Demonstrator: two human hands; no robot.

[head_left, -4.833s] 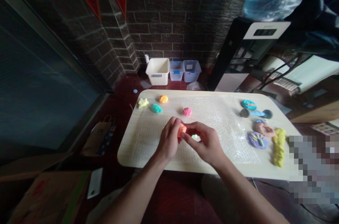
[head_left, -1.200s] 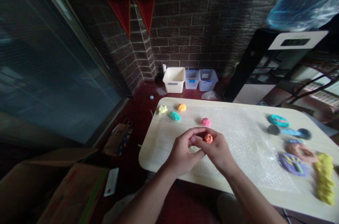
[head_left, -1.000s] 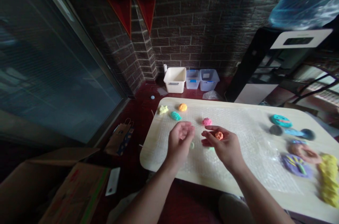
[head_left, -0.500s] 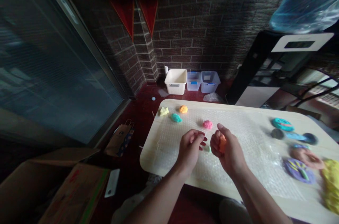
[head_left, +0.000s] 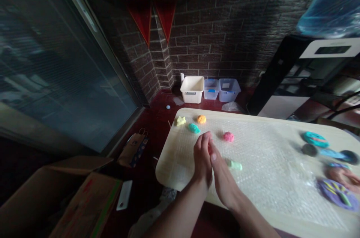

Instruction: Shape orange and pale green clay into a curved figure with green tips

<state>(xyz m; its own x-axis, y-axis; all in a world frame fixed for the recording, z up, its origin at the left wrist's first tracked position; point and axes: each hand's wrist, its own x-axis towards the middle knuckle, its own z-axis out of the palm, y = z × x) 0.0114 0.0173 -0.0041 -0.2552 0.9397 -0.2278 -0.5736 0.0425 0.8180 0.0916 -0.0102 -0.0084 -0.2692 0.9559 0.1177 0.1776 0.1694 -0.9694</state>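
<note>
Over the left part of the bubble-wrapped table, my left hand [head_left: 202,159] and my right hand [head_left: 223,180] are pressed palm to palm. The orange clay lump is between them, almost wholly hidden by the fingers. Just right of my hands lies a pale green clay piece [head_left: 235,164]. Beyond them is a pink bumpy clay ball [head_left: 228,136]. Towards the far left corner sit a teal clay piece [head_left: 194,128], a yellow-orange clay lump [head_left: 201,119] and a pale yellow star-shaped clay piece [head_left: 180,121].
Bubble wrap [head_left: 267,159] covers much of the table. At its right lie a teal disc [head_left: 315,139], a blue bar with dark round ends [head_left: 330,152] and a purple disc [head_left: 339,194]. A white bin [head_left: 192,97] stands behind; a cardboard box [head_left: 84,204] is at left.
My right hand has moved left to meet my left hand, closing the orange clay lump between the palms. The pale green piece now shows more fully. The view has shifted slightly.
</note>
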